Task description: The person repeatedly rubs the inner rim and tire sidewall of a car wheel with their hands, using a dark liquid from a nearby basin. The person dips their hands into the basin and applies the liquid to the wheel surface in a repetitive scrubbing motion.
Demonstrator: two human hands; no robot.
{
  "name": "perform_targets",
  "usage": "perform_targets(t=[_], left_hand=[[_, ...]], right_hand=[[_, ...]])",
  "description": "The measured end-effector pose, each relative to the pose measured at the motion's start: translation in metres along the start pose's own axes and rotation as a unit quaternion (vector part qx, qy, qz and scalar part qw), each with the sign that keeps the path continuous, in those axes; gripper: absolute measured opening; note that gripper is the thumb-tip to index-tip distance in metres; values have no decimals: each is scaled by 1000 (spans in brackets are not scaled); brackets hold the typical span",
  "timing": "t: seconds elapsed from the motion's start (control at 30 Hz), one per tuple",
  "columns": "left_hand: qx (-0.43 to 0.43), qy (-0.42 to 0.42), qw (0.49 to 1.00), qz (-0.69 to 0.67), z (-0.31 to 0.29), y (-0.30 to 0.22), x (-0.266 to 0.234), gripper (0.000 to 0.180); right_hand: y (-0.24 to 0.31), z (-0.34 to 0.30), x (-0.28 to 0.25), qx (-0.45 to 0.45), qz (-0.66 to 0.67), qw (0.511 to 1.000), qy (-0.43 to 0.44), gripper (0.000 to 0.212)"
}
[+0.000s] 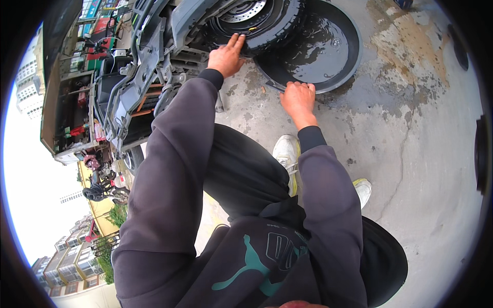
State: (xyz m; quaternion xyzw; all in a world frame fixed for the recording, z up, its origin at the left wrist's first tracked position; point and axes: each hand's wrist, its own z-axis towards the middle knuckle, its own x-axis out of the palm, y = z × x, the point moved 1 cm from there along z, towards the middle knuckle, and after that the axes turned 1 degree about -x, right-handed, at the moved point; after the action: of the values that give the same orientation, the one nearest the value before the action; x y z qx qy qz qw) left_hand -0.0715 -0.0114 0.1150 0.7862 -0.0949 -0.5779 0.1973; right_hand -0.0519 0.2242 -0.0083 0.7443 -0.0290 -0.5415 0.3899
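My left hand (226, 57) is at the lower edge of a black tyre (277, 37) at the top middle. Its first two fingers are stretched out onto the rubber, while the others are partly hidden. Inside the tyre sits a wheel with a perforated metal brake disc (245, 10). The tyre leans into a round black basin (357, 51) of water, and covers the basin's left side. My right hand (299, 101) is closed over the near rim of this basin, fingers curled over the edge.
To the left of the tyre stands a vehicle's bare grey frame (141, 87), close to my left arm. Wet patches (411, 66) mark the concrete right of the basin. Dark round objects (481, 154) lie at the right edge. My white shoes (286, 156) are below the basin.
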Motion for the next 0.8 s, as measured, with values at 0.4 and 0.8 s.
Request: perform_targets(t=[0.4,0.8], left_hand=[[106,-142,984,31,22,-3,8,92],[115,-111,985,71,35,-20,-7,87]], right_hand=[[1,1,4,11,7,1000,1,18],[2,4,2,4,27,1000,12,20]])
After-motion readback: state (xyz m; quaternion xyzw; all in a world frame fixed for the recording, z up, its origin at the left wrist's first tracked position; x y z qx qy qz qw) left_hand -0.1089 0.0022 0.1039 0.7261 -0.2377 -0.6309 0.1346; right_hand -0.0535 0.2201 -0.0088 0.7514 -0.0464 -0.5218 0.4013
